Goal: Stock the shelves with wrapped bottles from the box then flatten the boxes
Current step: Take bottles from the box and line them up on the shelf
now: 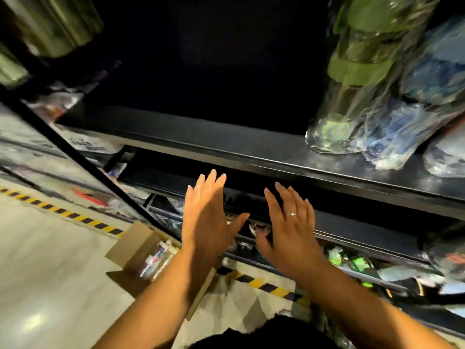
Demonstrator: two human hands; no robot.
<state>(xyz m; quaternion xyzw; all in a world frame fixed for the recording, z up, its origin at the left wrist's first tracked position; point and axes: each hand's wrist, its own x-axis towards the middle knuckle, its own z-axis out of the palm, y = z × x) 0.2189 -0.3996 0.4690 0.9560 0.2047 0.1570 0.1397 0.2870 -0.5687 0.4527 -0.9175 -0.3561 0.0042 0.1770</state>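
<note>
Both your hands are empty here: left hand and right hand are spread flat side by side, fingers straight, gripping nothing. The wrapped bottles stand on the shelf above and right of your right hand. The box sits on the floor down-left of your left hand, with bottles inside.

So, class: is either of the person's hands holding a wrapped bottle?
No: the left hand and right hand are both empty with fingers straight, while the wrapped bottles stand on the shelf.
</note>
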